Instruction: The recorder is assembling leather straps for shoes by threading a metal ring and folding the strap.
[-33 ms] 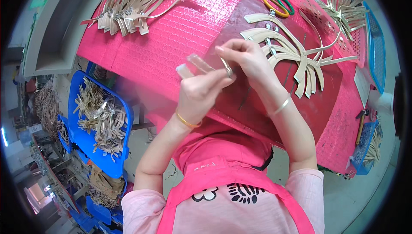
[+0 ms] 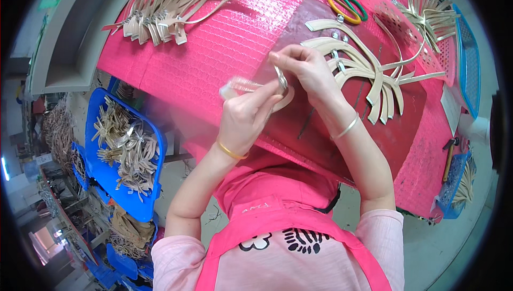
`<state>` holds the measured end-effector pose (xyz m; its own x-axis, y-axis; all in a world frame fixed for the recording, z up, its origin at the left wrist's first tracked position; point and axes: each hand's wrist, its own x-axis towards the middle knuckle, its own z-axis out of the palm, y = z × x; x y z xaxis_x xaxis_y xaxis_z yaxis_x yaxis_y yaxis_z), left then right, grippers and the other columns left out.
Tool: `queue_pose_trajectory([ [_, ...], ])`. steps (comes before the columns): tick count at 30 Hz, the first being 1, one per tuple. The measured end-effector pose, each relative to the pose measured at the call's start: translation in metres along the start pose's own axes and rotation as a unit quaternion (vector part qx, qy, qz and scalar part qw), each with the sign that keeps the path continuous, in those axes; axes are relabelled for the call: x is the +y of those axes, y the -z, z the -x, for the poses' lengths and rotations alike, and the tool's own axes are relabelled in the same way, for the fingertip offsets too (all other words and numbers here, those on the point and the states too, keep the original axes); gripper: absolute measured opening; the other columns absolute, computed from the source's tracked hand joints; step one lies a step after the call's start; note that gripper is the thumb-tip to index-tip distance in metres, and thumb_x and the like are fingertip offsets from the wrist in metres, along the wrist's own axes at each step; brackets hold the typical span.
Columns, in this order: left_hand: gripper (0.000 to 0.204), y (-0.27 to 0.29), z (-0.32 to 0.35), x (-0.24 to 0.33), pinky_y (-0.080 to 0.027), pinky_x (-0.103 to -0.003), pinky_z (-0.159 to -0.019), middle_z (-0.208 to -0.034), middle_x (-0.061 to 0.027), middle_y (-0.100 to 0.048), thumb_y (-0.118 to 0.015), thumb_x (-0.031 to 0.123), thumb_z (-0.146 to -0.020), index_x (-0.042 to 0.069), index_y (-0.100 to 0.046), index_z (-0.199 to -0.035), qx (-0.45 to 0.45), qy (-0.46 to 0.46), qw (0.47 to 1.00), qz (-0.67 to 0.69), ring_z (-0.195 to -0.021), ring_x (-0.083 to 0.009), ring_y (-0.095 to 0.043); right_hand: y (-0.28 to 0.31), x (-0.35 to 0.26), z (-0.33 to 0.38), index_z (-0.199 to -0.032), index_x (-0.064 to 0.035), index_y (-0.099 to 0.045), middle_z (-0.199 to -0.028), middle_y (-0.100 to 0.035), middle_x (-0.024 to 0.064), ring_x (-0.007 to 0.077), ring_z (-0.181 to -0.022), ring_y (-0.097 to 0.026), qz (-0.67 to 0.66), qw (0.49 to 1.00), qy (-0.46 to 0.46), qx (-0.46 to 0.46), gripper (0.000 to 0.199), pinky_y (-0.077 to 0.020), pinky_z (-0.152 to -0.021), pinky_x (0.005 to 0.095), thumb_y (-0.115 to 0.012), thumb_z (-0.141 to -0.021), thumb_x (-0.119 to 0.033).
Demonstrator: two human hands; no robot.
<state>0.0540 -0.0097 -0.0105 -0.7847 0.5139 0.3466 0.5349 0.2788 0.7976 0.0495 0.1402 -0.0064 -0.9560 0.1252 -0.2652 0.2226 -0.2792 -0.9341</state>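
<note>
My left hand [image 2: 248,112] is closed on a pale beige strap [image 2: 233,89], whose flat end sticks out on its left and is blurred. A shiny metallic part [image 2: 282,80] shows at the left fingertips. Just to the right, my right hand [image 2: 307,69] pinches thumb to forefinger at the upper end of that shiny part. Beyond my right hand, several curved beige straps [image 2: 358,59] lie fanned out on a dark red mat [image 2: 403,144]. Small silver buckles [image 2: 336,59] lie among their left ends.
Scissors [image 2: 347,8] with yellow and green handles lie at the mat's far edge. A heap of straps [image 2: 165,10] covers the far left of the pink table. A pink basket [image 2: 382,2] with straps stands far right. A hammer [image 2: 449,157] lies right; a blue bin [image 2: 141,203] stands left.
The strap ends beside my left hand have shifted and blurred. A pale loop of strap now shows below the left fingertips, and the shiny part stands more upright.
</note>
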Motion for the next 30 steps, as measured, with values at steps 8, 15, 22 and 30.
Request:
queue_pose_trajectory([
  [8,0.022,0.033,-0.053,-0.010,-0.041,-0.031,-0.061,-0.079,-0.0048,-0.051,-0.056,0.012,-0.063,0.015,-0.061,-0.084,-0.027,-0.306,0.884,-0.351,-0.074,-0.0196,-0.052,-0.008,-0.001,-0.062,-0.080,-0.0015,-0.059,-0.067,-0.055,0.0011,0.0064,-0.057,-0.047,0.012,0.995,0.024,-0.092,0.022,-0.0382,-0.054,0.0192,-0.060,-0.077,-0.023],
  [15,0.022,0.118,-0.143,-0.110,-0.045,-0.036,-0.067,-0.078,-0.0087,-0.053,-0.063,0.017,-0.069,0.009,-0.059,-0.089,0.073,-0.026,0.855,-0.513,-0.076,-0.0264,-0.054,0.054,-0.017,0.017,-0.092,0.0003,-0.057,-0.079,-0.055,0.0015,0.0062,-0.068,-0.049,0.174,0.979,0.091,0.051,0.020,-0.0388,-0.062,0.0188,-0.052,-0.082,-0.016],
  [22,0.043,-0.058,-0.158,-0.023,-0.043,-0.033,-0.081,-0.103,-0.0116,-0.051,-0.060,0.005,-0.066,0.012,-0.054,-0.107,-0.040,-0.340,0.926,-0.156,-0.096,-0.0287,-0.049,0.135,-0.055,0.056,-0.083,-0.0055,-0.057,-0.079,-0.055,0.0071,0.0233,-0.082,-0.053,0.727,0.592,0.282,0.206,0.017,-0.0364,-0.081,0.0357,-0.057,-0.067,-0.001],
  [30,0.016,-0.072,-0.198,-0.002,-0.042,-0.033,-0.072,-0.088,-0.0085,-0.055,-0.063,0.016,-0.068,0.005,-0.057,-0.078,-0.376,-0.349,0.857,-0.047,-0.084,-0.0213,-0.052,0.124,-0.097,0.100,-0.078,-0.0039,-0.056,-0.069,-0.051,0.0067,0.0231,-0.069,-0.051,0.695,0.690,0.199,0.045,0.014,-0.0384,-0.071,0.0326,-0.060,-0.064,-0.005],
])
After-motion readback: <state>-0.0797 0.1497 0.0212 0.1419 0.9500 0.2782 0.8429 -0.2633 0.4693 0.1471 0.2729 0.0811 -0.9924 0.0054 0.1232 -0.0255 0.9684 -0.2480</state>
